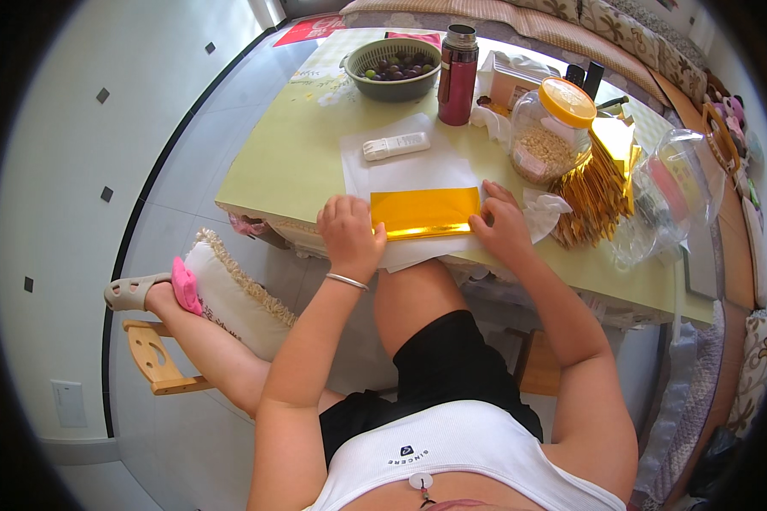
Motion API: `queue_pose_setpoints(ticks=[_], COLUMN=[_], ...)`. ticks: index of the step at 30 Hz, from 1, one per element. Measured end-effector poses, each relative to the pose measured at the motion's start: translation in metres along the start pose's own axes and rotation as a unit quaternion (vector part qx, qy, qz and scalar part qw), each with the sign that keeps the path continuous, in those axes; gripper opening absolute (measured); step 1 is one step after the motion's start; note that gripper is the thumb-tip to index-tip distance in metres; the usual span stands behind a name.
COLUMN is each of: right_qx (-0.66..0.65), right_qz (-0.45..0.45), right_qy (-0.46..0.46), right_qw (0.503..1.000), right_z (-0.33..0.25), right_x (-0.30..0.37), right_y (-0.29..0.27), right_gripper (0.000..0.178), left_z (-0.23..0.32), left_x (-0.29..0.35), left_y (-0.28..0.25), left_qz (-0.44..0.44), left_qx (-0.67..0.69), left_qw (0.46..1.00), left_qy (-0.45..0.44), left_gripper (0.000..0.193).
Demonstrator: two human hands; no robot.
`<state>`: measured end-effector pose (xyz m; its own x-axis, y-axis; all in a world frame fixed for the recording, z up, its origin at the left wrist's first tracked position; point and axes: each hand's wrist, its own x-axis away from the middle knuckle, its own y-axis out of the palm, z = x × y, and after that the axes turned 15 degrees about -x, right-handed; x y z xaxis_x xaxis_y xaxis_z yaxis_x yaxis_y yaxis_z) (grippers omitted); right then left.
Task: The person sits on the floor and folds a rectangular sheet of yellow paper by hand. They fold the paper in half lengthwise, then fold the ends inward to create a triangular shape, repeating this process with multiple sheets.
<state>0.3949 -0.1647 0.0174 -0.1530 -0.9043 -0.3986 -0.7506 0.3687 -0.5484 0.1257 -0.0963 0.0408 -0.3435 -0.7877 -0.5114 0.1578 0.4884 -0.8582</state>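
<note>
On the near side of the table (273,170), in the head view, a folded gold foil sheet (426,209) lies flat on white paper (358,157), between both hands. Left hand (349,236): thumb touching the lower left corner, fingers curled beside it; whether it clamps the edge cannot be told. Right hand (503,226): thumb at the right edge, index finger apart from it near the upper corner; a firm grip cannot be confirmed. Handling, as judged: light, thin, flexible; smooth face likely slippery; creases and tears easily. Take hold at the short edges, near the corners, with light fingertip pressure. Avoid pressing mid-face. A white bottle (396,146) lies just beyond.
</note>
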Motion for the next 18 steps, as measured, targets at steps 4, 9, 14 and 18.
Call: queue_pose_setpoints(ticks=[4,9,14,18], right_qx=[0.002,-0.002,0.103,0.177], right_qz=[0.000,-0.016,-0.008,-0.109], right_qy=[-0.006,0.008,0.009,-0.164], right_qw=[1.000,1.000,0.995,0.964], right_z=[0.000,-0.005,-0.023,-0.025], right_x=[-0.001,-0.005,-0.011,0.001], right_y=[0.000,-0.005,-0.002,0.017], right_gripper=[0.023,0.020,0.039,0.062], left_z=[-0.005,-0.013,-0.001,0.003], left_x=[-0.005,0.000,0.013,0.016], left_y=[0.008,0.013,0.001,0.005], left_qz=[0.049,-0.055,-0.077,-0.083], left_qx=[0.059,0.080,0.046,0.029], left_qw=[0.969,0.938,0.941,0.945], left_qy=[0.234,0.332,0.326,0.315], left_gripper=[0.048,0.049,0.073,0.081])
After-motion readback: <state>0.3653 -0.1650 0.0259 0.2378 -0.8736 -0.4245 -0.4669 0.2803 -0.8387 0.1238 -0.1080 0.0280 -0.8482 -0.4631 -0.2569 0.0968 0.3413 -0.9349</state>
